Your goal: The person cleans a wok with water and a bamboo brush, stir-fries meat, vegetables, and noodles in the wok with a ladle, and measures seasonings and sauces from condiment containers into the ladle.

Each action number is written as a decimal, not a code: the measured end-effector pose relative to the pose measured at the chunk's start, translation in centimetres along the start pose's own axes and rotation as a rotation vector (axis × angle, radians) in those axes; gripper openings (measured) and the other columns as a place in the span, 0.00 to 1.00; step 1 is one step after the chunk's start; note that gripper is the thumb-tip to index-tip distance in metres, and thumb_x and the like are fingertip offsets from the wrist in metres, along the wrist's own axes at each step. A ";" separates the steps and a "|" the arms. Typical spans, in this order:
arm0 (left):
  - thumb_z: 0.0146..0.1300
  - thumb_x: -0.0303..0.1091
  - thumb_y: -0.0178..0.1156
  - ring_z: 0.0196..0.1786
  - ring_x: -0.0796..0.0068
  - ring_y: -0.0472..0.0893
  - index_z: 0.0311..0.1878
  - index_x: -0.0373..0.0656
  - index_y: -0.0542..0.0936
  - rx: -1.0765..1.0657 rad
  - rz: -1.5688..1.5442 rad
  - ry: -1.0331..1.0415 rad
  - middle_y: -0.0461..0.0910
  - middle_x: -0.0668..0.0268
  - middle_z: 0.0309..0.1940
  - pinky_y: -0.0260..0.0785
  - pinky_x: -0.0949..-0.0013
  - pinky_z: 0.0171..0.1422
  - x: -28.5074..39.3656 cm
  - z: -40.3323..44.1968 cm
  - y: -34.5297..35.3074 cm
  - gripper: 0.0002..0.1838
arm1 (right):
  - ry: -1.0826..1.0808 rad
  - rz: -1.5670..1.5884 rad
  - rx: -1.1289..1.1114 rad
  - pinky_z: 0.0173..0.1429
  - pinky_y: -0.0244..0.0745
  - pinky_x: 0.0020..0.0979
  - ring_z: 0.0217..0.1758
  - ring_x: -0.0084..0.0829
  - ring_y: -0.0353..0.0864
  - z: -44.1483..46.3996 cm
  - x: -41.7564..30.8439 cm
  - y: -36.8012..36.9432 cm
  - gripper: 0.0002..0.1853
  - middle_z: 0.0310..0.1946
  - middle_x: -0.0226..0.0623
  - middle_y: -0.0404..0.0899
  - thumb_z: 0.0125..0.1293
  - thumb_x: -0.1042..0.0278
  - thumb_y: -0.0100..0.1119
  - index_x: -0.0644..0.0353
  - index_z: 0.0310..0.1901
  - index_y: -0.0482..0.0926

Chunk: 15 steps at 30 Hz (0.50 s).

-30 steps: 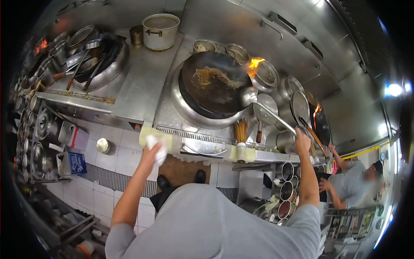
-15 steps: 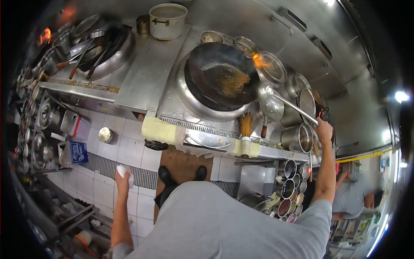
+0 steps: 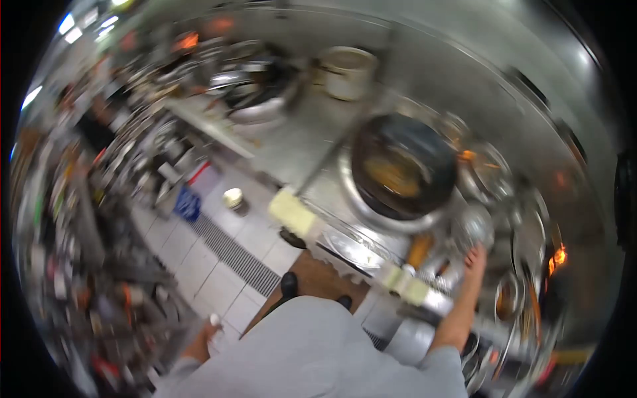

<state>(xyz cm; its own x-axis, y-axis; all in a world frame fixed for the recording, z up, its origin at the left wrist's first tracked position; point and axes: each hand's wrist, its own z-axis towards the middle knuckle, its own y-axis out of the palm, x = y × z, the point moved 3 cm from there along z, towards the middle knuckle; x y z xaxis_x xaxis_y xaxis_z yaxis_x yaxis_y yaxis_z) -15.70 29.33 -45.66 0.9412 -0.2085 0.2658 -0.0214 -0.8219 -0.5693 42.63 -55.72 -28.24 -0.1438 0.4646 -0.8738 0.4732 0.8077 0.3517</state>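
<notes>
Over the stove, a dark wok point(image 3: 405, 166) holds a brownish liquid and sits tilted in its metal ring. My right hand point(image 3: 474, 257) is beside the round perforated skimmer point(image 3: 472, 225), right of the wok. Blur hides its fingers, so whether it grips a handle cannot be made out. Low at the left, my left hand point(image 3: 202, 338) is closed round a white cloth point(image 3: 214, 321), away from the counter. A bamboo brush point(image 3: 419, 251) lies at the stove's front edge, between wok and right arm.
A large pot point(image 3: 348, 74) stands behind the left counter. Pale yellow cloths point(image 3: 292, 211) lie along the front edge. A can point(image 3: 233, 198) and blue box point(image 3: 188, 203) are on the floor side at left. Flame point(image 3: 559, 257) shows at right.
My view has swung and tilted, and is now blurred. My right hand has come in from the far right toward the skimmer; the long ladle handle it held is no longer discernible.
</notes>
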 end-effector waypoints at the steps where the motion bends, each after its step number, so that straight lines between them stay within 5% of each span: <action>1: 0.51 0.39 0.72 0.41 0.63 0.82 0.53 0.42 0.78 0.032 -0.047 0.124 0.84 0.59 0.42 0.78 0.55 0.42 -0.8 0.6 0.0 0.26 | 0.001 -0.019 0.027 0.14 0.52 0.19 0.15 0.15 0.60 3.7 -0.8 -0.7 0.08 0.23 0.21 0.66 0.67 0.60 0.61 0.49 0.40 0.72; 3: 0.52 0.43 0.69 0.36 0.65 0.80 0.42 0.43 0.81 0.200 -0.067 0.324 0.83 0.63 0.34 0.75 0.56 0.39 1.7 -1.5 -0.9 0.18 | -0.011 -0.236 0.039 0.15 0.53 0.21 0.16 0.16 0.60 9.2 -3.3 -0.3 0.07 0.23 0.21 0.66 0.71 0.60 0.54 0.48 0.37 0.70; 4: 0.52 0.43 0.69 0.42 0.68 0.79 0.46 0.41 0.80 0.184 -0.059 0.319 0.82 0.62 0.38 0.72 0.59 0.48 4.2 -3.3 -1.6 0.22 | 0.020 -0.392 0.041 0.15 0.54 0.21 0.16 0.17 0.60 12.8 -4.2 -0.5 0.07 0.22 0.22 0.66 0.72 0.60 0.52 0.48 0.35 0.69; 5: 0.52 0.45 0.69 0.39 0.69 0.79 0.45 0.41 0.79 0.200 -0.141 0.342 0.81 0.63 0.35 0.72 0.60 0.45 7.3 -6.2 -2.1 0.22 | 0.134 -0.373 -0.010 0.15 0.55 0.21 0.15 0.16 0.60 19.3 -3.8 -2.7 0.08 0.20 0.23 0.66 0.73 0.59 0.51 0.49 0.35 0.69; 7: 0.52 0.47 0.69 0.37 0.70 0.78 0.44 0.41 0.79 0.223 -0.233 0.356 0.81 0.63 0.32 0.73 0.62 0.43 12.4 -12.1 -1.8 0.22 | 0.272 0.114 -0.158 0.16 0.56 0.22 0.14 0.18 0.60 16.2 -6.9 2.8 0.12 0.17 0.25 0.63 0.75 0.62 0.48 0.58 0.33 0.69; 11: 0.51 0.47 0.70 0.39 0.73 0.78 0.48 0.41 0.77 -0.165 -0.281 0.436 0.80 0.64 0.37 0.72 0.66 0.43 15.9 -16.4 2.6 0.25 | 0.321 0.772 -0.541 0.19 0.57 0.22 0.15 0.18 0.60 11.8 -6.8 5.5 0.14 0.18 0.25 0.59 0.77 0.66 0.45 0.73 0.40 0.70; 15: 0.49 0.40 0.72 0.39 0.73 0.80 0.48 0.45 0.77 -0.636 -0.302 0.290 0.80 0.66 0.37 0.75 0.65 0.40 7.5 -13.1 9.1 0.23 | 0.356 0.928 -0.673 0.20 0.57 0.22 0.16 0.17 0.60 7.1 -6.8 4.5 0.18 0.21 0.26 0.60 0.76 0.67 0.46 0.81 0.51 0.65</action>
<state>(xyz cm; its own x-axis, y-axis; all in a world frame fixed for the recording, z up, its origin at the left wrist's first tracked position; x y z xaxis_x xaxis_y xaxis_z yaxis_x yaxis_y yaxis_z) -13.27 13.37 -38.64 0.8127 0.0147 0.5825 -0.0503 -0.9942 0.0952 51.89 -57.81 -23.05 -0.2707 0.9585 -0.0897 -0.0104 0.0903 0.9959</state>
